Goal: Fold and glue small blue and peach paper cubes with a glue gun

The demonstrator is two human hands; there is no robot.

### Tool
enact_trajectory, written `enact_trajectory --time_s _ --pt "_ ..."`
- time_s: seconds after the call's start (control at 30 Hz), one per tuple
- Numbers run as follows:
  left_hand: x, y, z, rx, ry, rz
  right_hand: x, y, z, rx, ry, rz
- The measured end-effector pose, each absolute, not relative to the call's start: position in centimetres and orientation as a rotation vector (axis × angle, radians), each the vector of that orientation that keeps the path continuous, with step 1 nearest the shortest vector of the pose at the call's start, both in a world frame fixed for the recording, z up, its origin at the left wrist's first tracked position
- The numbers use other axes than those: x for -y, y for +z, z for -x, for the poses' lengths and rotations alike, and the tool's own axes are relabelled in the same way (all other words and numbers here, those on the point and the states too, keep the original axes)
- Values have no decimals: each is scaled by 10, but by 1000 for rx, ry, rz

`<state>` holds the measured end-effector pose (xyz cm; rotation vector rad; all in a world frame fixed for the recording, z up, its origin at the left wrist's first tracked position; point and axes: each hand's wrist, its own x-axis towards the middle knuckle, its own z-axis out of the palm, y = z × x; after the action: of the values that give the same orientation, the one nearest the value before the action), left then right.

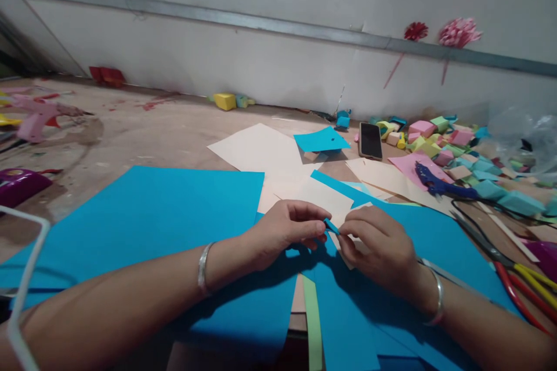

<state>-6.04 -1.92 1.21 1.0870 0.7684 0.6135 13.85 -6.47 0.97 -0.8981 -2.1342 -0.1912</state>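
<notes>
A small folded piece of blue paper (pixel 331 226) is held between my two hands, above the blue sheets. My left hand (pixel 290 226) pinches its left end between thumb and fingers. At its right end, the fingertips of my right hand (pixel 379 243) are closed on it too. Beneath my hands lie large blue paper sheets (pixel 174 208), one to the left and others to the right. Cream paper sheets (pixel 261 148) spread behind them, and a narrow light green strip (pixel 311 316) lies below my hands.
Right of my right hand lie scissors (pixel 487 240) with red and yellow handles and a blue glue gun (pixel 441 179). Several coloured paper boxes (pixel 461 151) are heaped behind, beside a phone (pixel 370 140). A pink glue gun (pixel 37 116) sits far left; a white wire (pixel 32 261) crosses the left foreground.
</notes>
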Motion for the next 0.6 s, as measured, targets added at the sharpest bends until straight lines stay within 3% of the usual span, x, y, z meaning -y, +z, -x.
enact_trajectory --time_s 0.2,0.6 --pt "16 9 61 -731 635 -1072 69 15 -144 2151 7 947" --pt "15 11 61 -780 546 -1131 66 14 -147 2204 21 940"
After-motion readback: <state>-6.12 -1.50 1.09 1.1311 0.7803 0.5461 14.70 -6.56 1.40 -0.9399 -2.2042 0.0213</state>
